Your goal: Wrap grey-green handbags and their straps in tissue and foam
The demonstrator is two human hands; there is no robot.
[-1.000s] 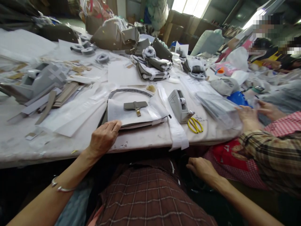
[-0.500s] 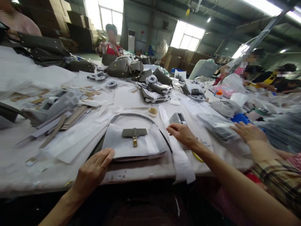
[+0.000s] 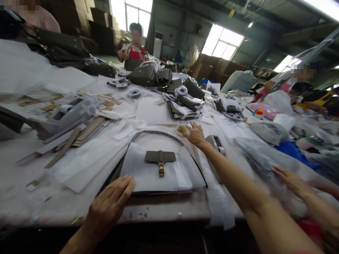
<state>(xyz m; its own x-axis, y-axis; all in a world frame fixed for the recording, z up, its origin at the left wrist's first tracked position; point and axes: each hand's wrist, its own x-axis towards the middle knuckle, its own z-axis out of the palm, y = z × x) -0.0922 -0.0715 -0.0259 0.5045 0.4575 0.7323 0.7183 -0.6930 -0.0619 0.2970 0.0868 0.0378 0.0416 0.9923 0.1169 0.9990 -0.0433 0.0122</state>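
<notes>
A handbag wrapped in white paper (image 3: 161, 174) lies flat near the table's front edge, with an olive flap and gold clasp (image 3: 160, 160) showing and a dark curved strap (image 3: 156, 134) arching behind it. My left hand (image 3: 109, 206) rests flat on the bag's near left corner, fingers together and stretched out. My right hand (image 3: 194, 134) reaches far over the table, fingers spread, touching a small white dish with tan contents (image 3: 181, 129). A grey tape dispenser (image 3: 217, 144) stands just right of that arm.
A co-worker's hand (image 3: 290, 180) presses on clear plastic bags (image 3: 262, 157) at the right. Grey card strips and a dispenser (image 3: 66, 118) lie at the left. Wrapped olive bags (image 3: 184, 102) are piled at the middle back. Other people sit around the table.
My right hand rose from my lap and reached forward past the tape dispenser to the small dish. My left hand stayed on the bag's corner. The view tilted upward.
</notes>
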